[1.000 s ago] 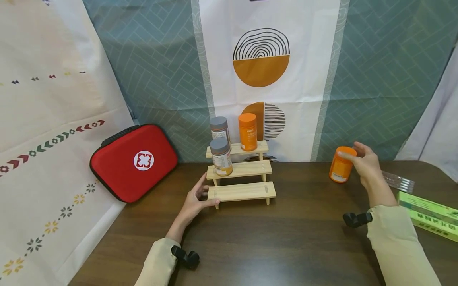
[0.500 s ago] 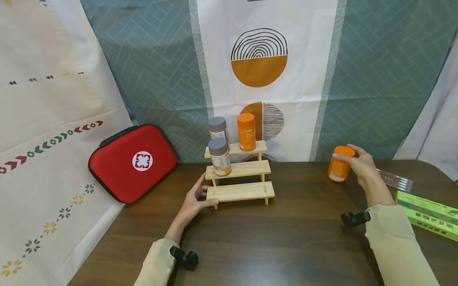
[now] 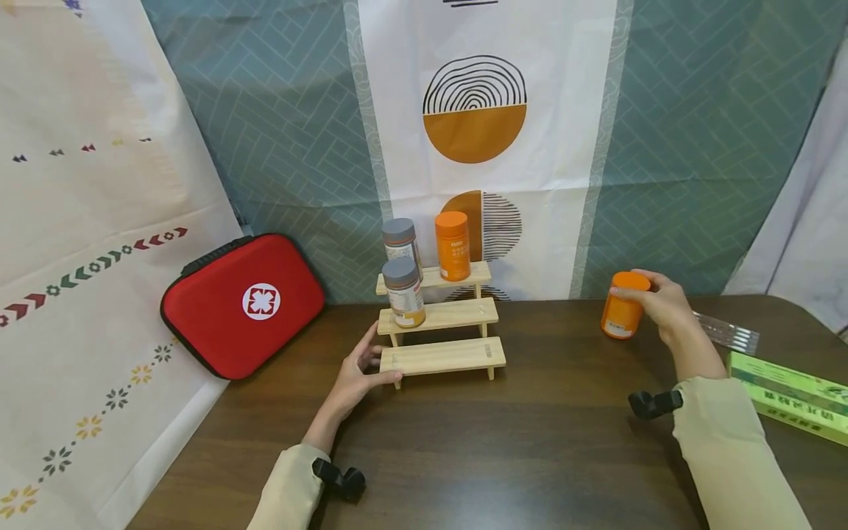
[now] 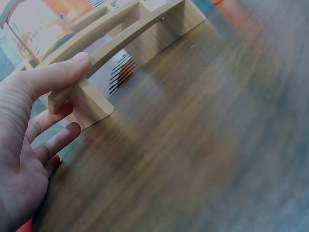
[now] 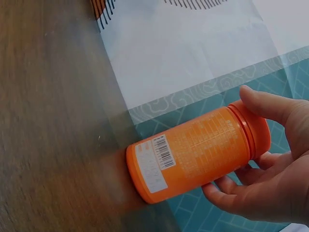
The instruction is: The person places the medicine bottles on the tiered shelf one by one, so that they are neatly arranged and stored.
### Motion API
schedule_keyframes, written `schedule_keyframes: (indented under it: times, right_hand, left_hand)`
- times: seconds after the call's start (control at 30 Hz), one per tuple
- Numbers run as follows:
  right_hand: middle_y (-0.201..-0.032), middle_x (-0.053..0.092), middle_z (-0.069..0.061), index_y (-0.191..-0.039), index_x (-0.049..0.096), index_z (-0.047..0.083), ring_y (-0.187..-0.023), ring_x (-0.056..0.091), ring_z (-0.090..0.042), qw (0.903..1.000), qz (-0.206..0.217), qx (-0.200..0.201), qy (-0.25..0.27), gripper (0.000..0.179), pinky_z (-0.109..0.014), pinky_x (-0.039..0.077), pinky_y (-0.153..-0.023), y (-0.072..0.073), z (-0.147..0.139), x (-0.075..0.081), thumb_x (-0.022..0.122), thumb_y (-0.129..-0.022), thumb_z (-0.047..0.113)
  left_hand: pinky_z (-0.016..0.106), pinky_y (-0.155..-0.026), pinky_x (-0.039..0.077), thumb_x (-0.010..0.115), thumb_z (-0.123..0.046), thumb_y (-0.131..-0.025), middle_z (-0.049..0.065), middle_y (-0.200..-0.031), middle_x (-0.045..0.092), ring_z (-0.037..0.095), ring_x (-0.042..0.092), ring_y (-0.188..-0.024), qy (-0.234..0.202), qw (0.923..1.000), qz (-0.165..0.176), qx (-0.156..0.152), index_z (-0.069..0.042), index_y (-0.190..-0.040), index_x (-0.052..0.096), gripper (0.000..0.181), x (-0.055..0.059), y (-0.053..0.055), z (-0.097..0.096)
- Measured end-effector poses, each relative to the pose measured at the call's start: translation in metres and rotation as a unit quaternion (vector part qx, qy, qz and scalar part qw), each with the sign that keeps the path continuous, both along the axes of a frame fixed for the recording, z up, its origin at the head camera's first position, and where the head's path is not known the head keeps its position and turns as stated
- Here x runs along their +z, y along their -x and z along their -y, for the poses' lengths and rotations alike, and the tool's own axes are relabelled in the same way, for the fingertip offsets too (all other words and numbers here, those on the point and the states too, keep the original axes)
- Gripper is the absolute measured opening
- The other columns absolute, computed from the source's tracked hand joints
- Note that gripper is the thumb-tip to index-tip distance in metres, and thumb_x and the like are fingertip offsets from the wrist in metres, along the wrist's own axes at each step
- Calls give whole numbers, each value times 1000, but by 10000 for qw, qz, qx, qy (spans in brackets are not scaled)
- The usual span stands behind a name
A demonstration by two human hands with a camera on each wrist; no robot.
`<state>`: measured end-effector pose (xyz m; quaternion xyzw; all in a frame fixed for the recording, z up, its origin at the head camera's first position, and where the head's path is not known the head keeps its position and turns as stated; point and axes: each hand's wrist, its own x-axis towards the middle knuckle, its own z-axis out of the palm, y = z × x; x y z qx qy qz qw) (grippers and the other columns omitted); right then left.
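A pale wooden three-step display stand [image 3: 442, 356] stands on the brown table. My left hand [image 3: 351, 379] pinches the left end of its lowest step, thumb on top and a finger underneath, as the left wrist view [image 4: 34, 92] shows. To the right, my right hand [image 3: 669, 305] holds an orange bottle [image 5: 193, 154] by its cap, thumb on one side and fingers curled round the other. A matching orange bottle [image 3: 453, 249] and a grey-capped bottle [image 3: 397, 243] stand on the top step. Another grey-capped bottle [image 3: 404, 294] is on the middle step.
A red zip case [image 3: 232, 309] with a white emblem leans at the left against the patterned cloth. Right of my right hand lie a clear plastic strip [image 3: 729, 333] and a long green box [image 3: 788, 397]. A hanging cloth [image 3: 550, 147] closes off the back edge.
My right fingers have drawn in around the orange bottle's cap. My left hand keeps its place on the stand. The head view has shifted slightly.
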<state>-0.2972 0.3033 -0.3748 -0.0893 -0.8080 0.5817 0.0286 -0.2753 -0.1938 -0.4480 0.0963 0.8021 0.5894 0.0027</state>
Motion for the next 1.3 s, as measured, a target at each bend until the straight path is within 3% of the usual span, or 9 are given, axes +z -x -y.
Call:
schedule_keyframes:
  times: [0.17,0.43,0.57,0.73,0.83,1.0,1.3]
  right_hand:
    - [-155,20,-30,-155,12,0,-133,30,-43,9997,-30,175,-138,88,-60,24,-115,-1,4,2,61,-95,41]
    - [-149,29,-21,-156,15,3,-121,41,-28,9991,-193,287,-265,90,-57,29,-114,-4,14,16,63,-92,47]
    - [-133,42,-6,-155,19,5,-108,44,-14,9987,-307,274,-294,88,-54,31,-113,-7,23,25,64,-92,47]
    - [-119,43,10,-155,21,7,-102,43,-5,9983,-409,337,-253,84,-41,36,-105,-10,37,33,64,-92,44]
    - [-117,44,13,-155,22,8,-102,44,-3,9980,-463,394,-160,83,-39,37,-105,-12,48,36,64,-92,42]
    - [-113,46,17,-154,26,8,-104,46,-2,9969,-597,468,191,80,-46,33,-112,-19,70,40,66,-92,39]
    - [-128,50,8,-152,31,12,-114,45,-8,9926,-1024,257,596,75,-40,34,-110,-33,104,58,67,-91,39]
  left_hand:
    - [35,-99,40,80,-7,-78,17,-125,63,19,57,-101,-23,10000,4,6,-28,-156,23,99,-2,-1,0]
    - [33,-95,41,81,-6,-77,17,-124,63,18,58,-100,-65,10000,11,13,-28,-156,23,100,-4,-1,-2]
    - [34,-96,41,81,-7,-77,17,-124,63,18,58,-99,-67,10000,-18,5,-28,-156,23,100,-4,0,-3]
    - [33,-95,42,81,-6,-77,17,-125,63,18,58,-99,-96,10000,-14,1,-28,-156,23,100,-6,0,-4]
    - [32,-94,42,81,-6,-77,17,-124,63,18,58,-99,-108,9999,-2,-5,-29,-156,23,100,-7,-2,-4]
    - [33,-95,42,81,-7,-77,17,-124,63,18,57,-99,-91,9999,-32,-29,-28,-156,24,100,-7,-4,-3]
    - [29,-91,44,81,-4,-76,20,-122,64,18,58,-97,-82,9999,-126,-72,-28,-155,25,99,0,0,0]
